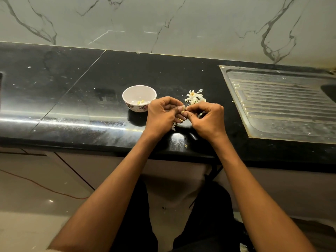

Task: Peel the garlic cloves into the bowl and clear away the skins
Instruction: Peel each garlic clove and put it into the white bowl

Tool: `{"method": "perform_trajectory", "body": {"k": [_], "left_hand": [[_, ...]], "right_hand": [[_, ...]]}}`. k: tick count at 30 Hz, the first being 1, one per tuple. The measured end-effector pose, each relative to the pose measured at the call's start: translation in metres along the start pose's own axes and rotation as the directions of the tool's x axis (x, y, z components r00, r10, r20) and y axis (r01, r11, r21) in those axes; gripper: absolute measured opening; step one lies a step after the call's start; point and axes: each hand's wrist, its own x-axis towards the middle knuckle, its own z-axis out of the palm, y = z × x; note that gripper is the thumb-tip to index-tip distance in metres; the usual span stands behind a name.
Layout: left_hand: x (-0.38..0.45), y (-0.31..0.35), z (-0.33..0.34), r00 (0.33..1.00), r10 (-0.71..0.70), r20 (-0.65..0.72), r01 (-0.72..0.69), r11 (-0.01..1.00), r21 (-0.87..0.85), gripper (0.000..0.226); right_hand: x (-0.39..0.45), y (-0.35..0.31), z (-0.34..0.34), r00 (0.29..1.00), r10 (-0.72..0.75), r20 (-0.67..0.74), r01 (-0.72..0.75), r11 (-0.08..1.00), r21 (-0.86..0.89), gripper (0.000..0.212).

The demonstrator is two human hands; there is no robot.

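Both hands meet above the counter (76,99). The left hand (161,113) and right hand (207,117) pinch one garlic clove (183,108) with curled fingers, beside the bowl (127,96)

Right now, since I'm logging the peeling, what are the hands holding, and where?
Both hands, left hand and right hand, pinch one small garlic clove between thumb and fingers, one at each end.

One bowl (139,98) stands on the bench (72,106), with two or three peeled cloves (140,101) inside (too small to count surely). One pile of skins (194,96) lies beside it. Two hands, the left hand (161,115) and right hand (207,118), share one clove (183,108). One ring (181,120) shows.
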Motion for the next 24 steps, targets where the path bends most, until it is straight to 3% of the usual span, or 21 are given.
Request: {"method": "perform_trajectory", "body": {"k": [5, 13, 20, 24], "left_hand": [[-0.002, 0.001, 0.002, 0.999, 0.044, -0.014, -0.044, 0.998, 0.048, 0.001], [0.016, -0.002, 0.005, 0.978, 0.133, -0.163, -0.084, 0.957, 0.277, 0.007], [0.047, 0.017, 0.023, 0.983, 0.180, -0.042, -0.140, 0.876, 0.462, 0.029], [0.055, 0.015, 0.027, 0.989, 0.146, -0.008, -0.122, 0.854, 0.505, 0.026]], "right_hand": [[0.001, -0.001, -0.003, 0.998, 0.066, 0.023, -0.068, 0.996, 0.063, 0.011], [0.007, 0.004, -0.005, 0.958, 0.238, -0.161, -0.211, 0.963, 0.166, 0.010], [0.011, 0.007, -0.007, 0.938, 0.297, -0.181, -0.262, 0.946, 0.193, 0.009], [0.011, 0.006, -0.007, 0.938, 0.301, -0.174, -0.269, 0.945, 0.183, 0.011]]}}
